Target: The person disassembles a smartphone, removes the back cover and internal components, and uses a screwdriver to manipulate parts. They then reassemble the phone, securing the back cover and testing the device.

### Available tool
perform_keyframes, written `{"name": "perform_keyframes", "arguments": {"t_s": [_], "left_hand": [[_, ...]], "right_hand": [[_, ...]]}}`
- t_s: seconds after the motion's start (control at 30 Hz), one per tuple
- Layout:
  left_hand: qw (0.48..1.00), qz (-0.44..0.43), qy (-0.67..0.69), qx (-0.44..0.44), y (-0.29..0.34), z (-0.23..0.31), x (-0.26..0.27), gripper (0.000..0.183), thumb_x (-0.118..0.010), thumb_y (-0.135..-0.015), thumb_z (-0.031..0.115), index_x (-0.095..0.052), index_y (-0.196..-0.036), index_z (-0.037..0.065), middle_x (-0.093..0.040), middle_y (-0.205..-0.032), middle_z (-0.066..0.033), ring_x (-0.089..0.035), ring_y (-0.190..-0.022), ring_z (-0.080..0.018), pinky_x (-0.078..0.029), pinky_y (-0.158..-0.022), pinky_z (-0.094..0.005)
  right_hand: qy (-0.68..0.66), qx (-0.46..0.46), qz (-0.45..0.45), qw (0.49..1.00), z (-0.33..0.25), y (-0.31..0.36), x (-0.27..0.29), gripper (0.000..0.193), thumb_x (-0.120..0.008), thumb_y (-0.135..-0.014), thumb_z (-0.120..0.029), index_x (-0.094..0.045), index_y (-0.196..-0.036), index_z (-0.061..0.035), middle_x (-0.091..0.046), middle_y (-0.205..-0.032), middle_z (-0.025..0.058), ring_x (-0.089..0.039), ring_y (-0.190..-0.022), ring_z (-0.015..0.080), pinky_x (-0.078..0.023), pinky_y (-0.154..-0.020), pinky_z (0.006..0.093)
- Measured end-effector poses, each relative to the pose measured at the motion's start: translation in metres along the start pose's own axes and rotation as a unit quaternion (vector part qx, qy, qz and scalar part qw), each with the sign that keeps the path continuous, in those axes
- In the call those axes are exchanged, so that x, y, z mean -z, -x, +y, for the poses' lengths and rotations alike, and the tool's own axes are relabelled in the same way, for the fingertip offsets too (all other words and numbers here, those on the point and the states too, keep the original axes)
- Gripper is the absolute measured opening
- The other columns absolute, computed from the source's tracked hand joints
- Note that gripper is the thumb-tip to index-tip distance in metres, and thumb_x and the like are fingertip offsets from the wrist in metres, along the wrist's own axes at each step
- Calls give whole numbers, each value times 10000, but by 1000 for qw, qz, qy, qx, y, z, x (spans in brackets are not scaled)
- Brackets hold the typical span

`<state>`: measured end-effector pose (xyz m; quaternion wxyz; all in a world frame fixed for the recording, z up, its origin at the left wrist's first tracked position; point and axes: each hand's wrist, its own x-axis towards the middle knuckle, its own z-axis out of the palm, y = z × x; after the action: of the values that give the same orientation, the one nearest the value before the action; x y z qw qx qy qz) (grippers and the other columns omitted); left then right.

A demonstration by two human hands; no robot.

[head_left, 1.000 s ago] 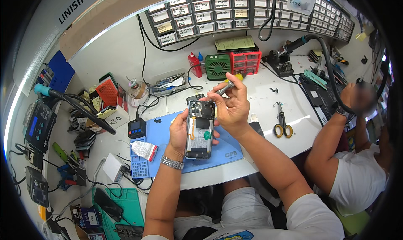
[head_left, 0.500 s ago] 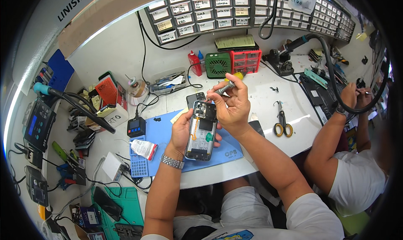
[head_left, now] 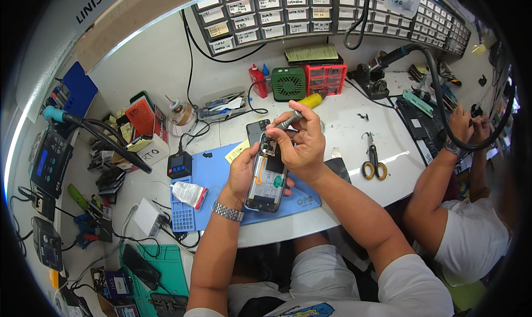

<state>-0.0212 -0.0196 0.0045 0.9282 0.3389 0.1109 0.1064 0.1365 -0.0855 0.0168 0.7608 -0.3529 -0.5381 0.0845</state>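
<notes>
1. Holding the phone (head_left: pixel 269 192) is the left hand (head_left: pixel 241 170): its fingers are curled around both sides, thumb along the left edge.
2. This phone is above the blue mat (head_left: pixel 299 203), slightly tilted, its upper end toward the wall.
3. Its back cover is off, so the inside is visible: dark parts at the upper end, an orange strip (head_left: pixel 259 173) running lengthwise, a pale grey panel with a round green mark (head_left: pixel 278 181), and a black band at the lower end.
4. The right hand (head_left: pixel 302 145) is half closed, pinching a grey screwdriver (head_left: pixel 289 120) over the upper end; whether its tip touches, I cannot tell well, because fingers cover it.
</notes>
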Motion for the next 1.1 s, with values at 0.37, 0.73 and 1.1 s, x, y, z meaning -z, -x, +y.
{"name": "perform_keyframes", "arguments": {"t_s": [0.37, 0.73, 1.1], "left_hand": [[1000, -4, 2, -1, -2, -1, 4, 751, -241, -1139, 579, -531, -1489, -19, -707, -1201, -325, -764, -971, -506, -659, -824, -623], [999, 31, -8, -18, -2, 0, -5, 689, -272, -1138, 552, -535, -1446, -5, -704, -1163, -300, -765, -890, -466, -675, -752, -598], [999, 45, -20, -8, -5, 0, -6, 654, -239, -1143, 520, -486, -1483, 20, -700, -1146, -293, -765, -878, -432, -679, -732, -587]], "right_hand": [[22, 13, 8, 1000, 2, 1, -1, 655, -733, -974, 126, -400, -1525, 4, -664, -1154, 148, -763, -1018, 208, -676, -873, 313], [126, 128, -43, 983, -1, -3, 3, 727, -897, -805, 42, -641, -1464, -126, -704, -1167, 112, -699, -906, 189, -622, -781, 301], [93, 33, -75, 992, 8, 1, -2, 820, -805, -851, 116, -516, -1561, -175, -444, -1348, 156, -632, -880, 161, -621, -788, 303]]}}
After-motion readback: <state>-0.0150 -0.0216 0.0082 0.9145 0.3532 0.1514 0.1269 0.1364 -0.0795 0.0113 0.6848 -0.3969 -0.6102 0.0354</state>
